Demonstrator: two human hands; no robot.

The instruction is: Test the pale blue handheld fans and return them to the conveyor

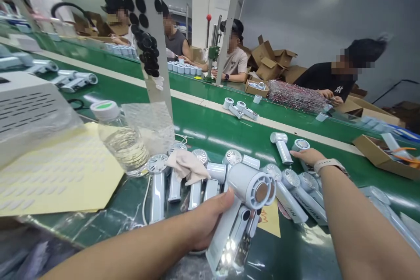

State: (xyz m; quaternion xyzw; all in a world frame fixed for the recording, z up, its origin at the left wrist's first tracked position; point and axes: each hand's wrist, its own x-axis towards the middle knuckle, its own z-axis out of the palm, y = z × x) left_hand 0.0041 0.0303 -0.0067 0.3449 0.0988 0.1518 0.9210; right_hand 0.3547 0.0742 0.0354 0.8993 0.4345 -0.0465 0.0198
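My left hand [210, 216] is wrapped round pale blue handheld fans in the foreground. The front fan [247, 186] has a round slotted head and a shiny handle; a second fan head shows just behind it. Further off, on the green belt, my right hand [308, 157] closes over another handheld fan [301, 144], its handle mostly hidden under the palm. Beside that one lies a loose fan [281, 146]. Between my hands is a row of fans [295, 192], some with lettering on the handle. A pinkish cloth [187, 166] rests on several fans to the left.
A clear bottle [120, 140] stands by a yellow sheet [65, 170] of small white pieces and a white vented box [29, 109]. A grey post [157, 52] rises at the belt. Several people work across it. A carton [387, 157] sits at right.
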